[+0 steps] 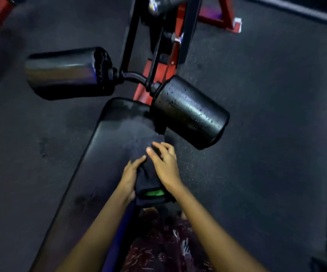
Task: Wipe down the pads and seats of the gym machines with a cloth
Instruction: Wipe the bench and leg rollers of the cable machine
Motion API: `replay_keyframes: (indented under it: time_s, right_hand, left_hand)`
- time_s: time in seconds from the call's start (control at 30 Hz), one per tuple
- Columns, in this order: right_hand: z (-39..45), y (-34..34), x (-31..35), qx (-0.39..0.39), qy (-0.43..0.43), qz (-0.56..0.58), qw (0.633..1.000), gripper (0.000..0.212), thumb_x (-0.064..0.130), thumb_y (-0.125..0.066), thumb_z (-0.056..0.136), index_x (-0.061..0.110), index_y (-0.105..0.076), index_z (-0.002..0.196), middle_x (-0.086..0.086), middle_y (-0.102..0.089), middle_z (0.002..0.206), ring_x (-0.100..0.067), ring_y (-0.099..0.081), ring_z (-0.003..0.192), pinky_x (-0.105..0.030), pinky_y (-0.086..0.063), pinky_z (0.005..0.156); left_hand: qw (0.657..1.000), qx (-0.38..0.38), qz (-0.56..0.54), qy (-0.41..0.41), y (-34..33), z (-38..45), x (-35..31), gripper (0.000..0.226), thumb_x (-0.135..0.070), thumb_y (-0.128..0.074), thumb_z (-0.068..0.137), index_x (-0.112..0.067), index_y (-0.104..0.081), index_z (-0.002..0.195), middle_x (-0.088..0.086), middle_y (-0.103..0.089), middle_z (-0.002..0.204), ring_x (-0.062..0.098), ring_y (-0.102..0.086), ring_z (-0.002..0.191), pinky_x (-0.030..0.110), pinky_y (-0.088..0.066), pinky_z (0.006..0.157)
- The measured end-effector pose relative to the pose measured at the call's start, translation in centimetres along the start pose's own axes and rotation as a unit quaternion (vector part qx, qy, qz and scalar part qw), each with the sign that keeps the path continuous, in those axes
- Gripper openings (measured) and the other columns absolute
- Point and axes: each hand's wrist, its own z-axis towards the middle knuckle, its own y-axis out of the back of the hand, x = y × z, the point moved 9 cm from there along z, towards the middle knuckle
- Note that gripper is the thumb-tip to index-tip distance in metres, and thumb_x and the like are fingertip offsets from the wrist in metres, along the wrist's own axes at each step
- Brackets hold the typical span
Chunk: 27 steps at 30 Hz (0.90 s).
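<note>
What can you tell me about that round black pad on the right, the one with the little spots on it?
The right roller pad is a fat black cylinder, seemingly covered in smooth vinyl-like material. Small droplets or specks dot its shiny upper side. It lies tilted, its near end pointing down and right, above the floor. Its far end sits on a black curved bar shared with the left roller pad. It overhangs the bench seat's top corner. Neither hand touches it.
</note>
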Motion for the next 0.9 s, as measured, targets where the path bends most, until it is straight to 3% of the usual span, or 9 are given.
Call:
replay_keyframes:
  time_s: [0.1, 0.2, 0.3, 0.4, 0.5, 0.6, 0.67, 0.77, 0.9]
  right_hand:
    - [-1.3, 3.2, 1.5, -0.019, 0.024, -0.121, 0.992, 0.064, 0.039, -0.066, 0.086, 0.015, -0.043, 0.140, -0.007, -0.037, 0.140, -0.023, -0.034, 0.129, -0.032, -0.029, 0.109]
    - [-2.7, 5.2, 2.3, 0.006, -0.043, -0.044, 0.998, 0.083, 0.039, -0.074, 0.079, 0.015, -0.030, 0.145, -0.004, -0.040, 0.145, -0.018, -0.041, 0.129, -0.032, -0.035, 0.108]
    - [-4.3, 6.1, 3.1, 0.028, -0.154, 0.145, 0.977, 0.066, 0.027, -0.074, 0.082, 0.010, -0.042, 0.136, -0.004, -0.055, 0.131, -0.012, -0.058, 0.102, -0.017, -0.049, 0.080]
    - [-5.3, 8.2, 4.8, -0.009, -0.151, 0.184, 0.971, 0.041, 0.013, -0.074, 0.081, 0.004, -0.056, 0.117, -0.008, -0.066, 0.111, -0.007, -0.062, 0.081, -0.010, -0.049, 0.057]
    - [-5.7, 10.2, 6.4, -0.062, -0.120, 0.178, 0.975, 0.040, 0.004, -0.073, 0.080, 0.011, -0.052, 0.114, -0.002, -0.064, 0.094, -0.009, -0.061, 0.079, -0.015, -0.051, 0.061]
    - [-5.8, 11.7, 7.2, -0.080, -0.099, 0.139, 0.982, 0.051, 0.005, -0.074, 0.079, 0.015, -0.047, 0.122, -0.005, -0.062, 0.102, -0.017, -0.061, 0.092, -0.033, -0.054, 0.080]
    - [-5.8, 12.6, 7.8, -0.088, -0.085, 0.104, 0.987, 0.057, 0.002, -0.072, 0.079, 0.014, -0.043, 0.126, -0.002, -0.059, 0.101, -0.018, -0.059, 0.095, -0.038, -0.052, 0.089]
    - [-5.3, 13.8, 8.5, -0.093, -0.060, 0.066, 0.992, 0.062, -0.005, -0.068, 0.078, 0.014, -0.038, 0.129, -0.002, -0.057, 0.107, -0.018, -0.057, 0.099, -0.038, -0.050, 0.093]
    - [-3.5, 15.9, 9.1, -0.108, -0.021, 0.005, 0.994, 0.067, -0.003, -0.068, 0.077, 0.016, -0.033, 0.131, -0.008, -0.059, 0.118, -0.022, -0.058, 0.106, -0.041, -0.048, 0.096]
  left_hand:
    - [0.997, 0.046, -0.015, 0.055, -0.6, -2.8, -1.3, 0.042, -0.019, -0.063, 0.077, -0.006, -0.063, 0.117, 0.009, -0.072, 0.098, 0.019, -0.070, 0.083, 0.029, -0.055, 0.069]
    - [0.989, 0.089, -0.031, 0.114, -2.0, -5.4, -2.8, 0.036, -0.023, -0.061, 0.079, -0.004, -0.066, 0.109, 0.012, -0.073, 0.093, 0.024, -0.070, 0.081, 0.036, -0.052, 0.081]
    - [0.980, 0.119, -0.050, 0.153, -3.7, -7.1, -3.8, 0.041, -0.026, -0.060, 0.081, 0.000, -0.066, 0.112, 0.018, -0.069, 0.104, 0.030, -0.066, 0.095, 0.041, -0.045, 0.100]
    - [0.984, 0.115, -0.014, 0.135, -4.7, -7.9, -5.5, 0.051, -0.033, -0.068, 0.075, -0.003, -0.066, 0.116, 0.019, -0.067, 0.113, 0.032, -0.062, 0.105, 0.043, -0.043, 0.104]
    - [0.992, 0.085, 0.079, 0.045, -5.0, -7.4, -7.8, 0.043, -0.030, -0.066, 0.086, -0.008, -0.059, 0.122, 0.013, -0.068, 0.110, 0.026, -0.066, 0.100, 0.034, -0.054, 0.083]
    - [0.979, 0.078, 0.183, -0.040, -6.2, -7.8, -10.0, 0.038, -0.015, -0.060, 0.092, -0.012, -0.042, 0.125, 0.005, -0.060, 0.113, 0.017, -0.059, 0.097, 0.020, -0.049, 0.070]
    - [0.969, 0.093, 0.214, -0.079, -7.2, -7.8, -11.0, 0.040, -0.003, -0.055, 0.093, -0.019, -0.032, 0.122, 0.004, -0.055, 0.112, 0.016, -0.056, 0.098, 0.017, -0.048, 0.071]
    - [0.940, 0.119, 0.278, -0.157, -9.0, -7.4, -12.2, 0.046, 0.009, -0.051, 0.088, -0.026, -0.035, 0.114, 0.007, -0.053, 0.117, 0.018, -0.055, 0.102, 0.022, -0.049, 0.080]
    - [0.892, 0.118, 0.366, -0.236, -11.7, -7.1, -13.5, 0.045, 0.011, -0.055, 0.084, -0.023, -0.039, 0.108, -0.003, -0.048, 0.113, 0.012, -0.047, 0.107, 0.016, -0.035, 0.088]
